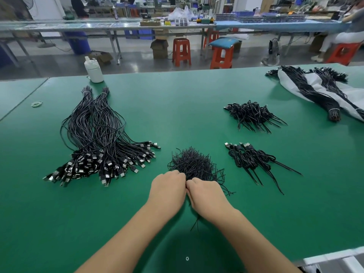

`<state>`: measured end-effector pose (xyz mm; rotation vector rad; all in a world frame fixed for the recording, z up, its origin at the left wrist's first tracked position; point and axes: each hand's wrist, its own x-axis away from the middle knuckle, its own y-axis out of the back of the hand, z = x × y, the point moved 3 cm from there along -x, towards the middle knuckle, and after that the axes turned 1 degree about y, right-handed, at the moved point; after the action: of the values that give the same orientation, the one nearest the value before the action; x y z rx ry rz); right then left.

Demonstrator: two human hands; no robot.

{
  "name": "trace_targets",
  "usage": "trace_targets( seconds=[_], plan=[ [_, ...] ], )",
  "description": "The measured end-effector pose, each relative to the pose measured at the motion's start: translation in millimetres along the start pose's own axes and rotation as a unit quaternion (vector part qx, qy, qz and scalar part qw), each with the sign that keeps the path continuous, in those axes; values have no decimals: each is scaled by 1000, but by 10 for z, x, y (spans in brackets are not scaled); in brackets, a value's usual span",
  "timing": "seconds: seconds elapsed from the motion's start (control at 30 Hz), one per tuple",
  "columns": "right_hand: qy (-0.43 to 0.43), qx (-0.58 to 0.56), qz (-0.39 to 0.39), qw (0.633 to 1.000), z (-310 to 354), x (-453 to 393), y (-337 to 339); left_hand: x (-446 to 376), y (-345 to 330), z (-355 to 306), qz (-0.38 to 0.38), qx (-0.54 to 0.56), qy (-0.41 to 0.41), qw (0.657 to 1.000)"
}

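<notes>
Wire (195, 223) pinched between curled left grip (167, 191), right grip (206, 196).

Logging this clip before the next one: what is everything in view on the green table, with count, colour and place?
table: one, green, fills the foreground
USB cable bundles: two, black, left
short wire pile: one, black, centre
coiled cable row: one, black, near right
coiled cable heap: one, black, right, farther back
long cable bundles: count unclear, black, on the bag
bag: one, white, far right
bottle: one, white, back left
rubber bands: a few, pale, left edge
loose wire: one, black, tail trailing under the grips
left grip: one, bare, pinches the loose wire at the pile's edge
right grip: one, bare, pinches it too, against the left
</notes>
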<state>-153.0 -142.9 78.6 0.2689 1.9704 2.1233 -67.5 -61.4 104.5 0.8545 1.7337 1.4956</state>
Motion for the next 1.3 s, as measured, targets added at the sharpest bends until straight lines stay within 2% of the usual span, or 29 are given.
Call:
trace_targets(
  seconds=[0.1,0.17,0.2,0.27,0.3,0.33,0.4,0.47,0.63,0.73,0.8,0.93,1.07,1.2,1.23,1.3],
  plan=[
    [-19,-33,-20,999,-57,3,116,-25,0,29,-9,14,18,1000],
    [-59,-135,-40,988,-148,35,252,-59,43,174,-31,51,65,996],
    [-84,-221,-60,970,-210,66,323,-76,79,274,-46,74,94,992],
    [-114,-425,-104,892,-347,121,416,-100,145,494,-60,146,159,975],
    [-119,-490,-118,855,-384,132,435,-111,171,586,-59,203,188,959],
    [-118,-519,-125,837,-388,139,450,-117,197,644,-58,269,209,938],
    [-103,-490,-130,856,-327,130,446,-122,244,645,-59,383,230,893],
    [-74,-457,-132,877,-200,96,425,-104,259,541,-44,445,229,864],
    [-85,-478,-168,858,-65,-38,420,-18,277,284,-17,520,182,834],
    [-87,-475,-184,856,-81,-61,451,11,306,243,-18,535,161,829],
    [-89,-477,-176,856,-96,-72,457,31,318,225,-19,528,149,836],
    [-116,-514,-140,838,-131,-97,421,68,355,171,-91,397,92,908],
    [-120,-531,-118,831,-150,-92,397,98,332,147,-165,275,14,947],
    [-110,-538,-105,829,-166,-99,369,150,321,120,-288,107,-97,947],
    [-114,-550,-95,822,-168,-105,340,156,303,121,-313,73,-123,939],
    [-131,-600,-77,785,-164,-125,291,154,272,139,-340,41,-155,927]
  ],
)
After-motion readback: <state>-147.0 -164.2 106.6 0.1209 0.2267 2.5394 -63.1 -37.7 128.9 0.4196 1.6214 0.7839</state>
